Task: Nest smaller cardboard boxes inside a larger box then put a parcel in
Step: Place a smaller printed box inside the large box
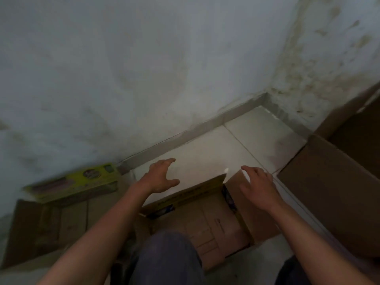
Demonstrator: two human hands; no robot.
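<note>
An open brown cardboard box (216, 223) sits on the floor right in front of me, its flaps up, with printed cardboard showing inside it. My left hand (160, 177) hovers above the box's far left flap, fingers spread, holding nothing. Over the right flap (238, 182) my right hand (259, 186) is also spread and empty. A yellow-green printed box (74, 184) lies at the left by the wall, resting on a flat open brown carton (47, 225). At the right stands a large brown box (333, 190). The picture is blurred.
A stained white wall (144, 79) and grey skirting run close behind the boxes, meeting another wall in the corner at the right. Pale floor tiles (236, 145) lie between the boxes and the wall. My knee in dark trousers (166, 258) is at the bottom.
</note>
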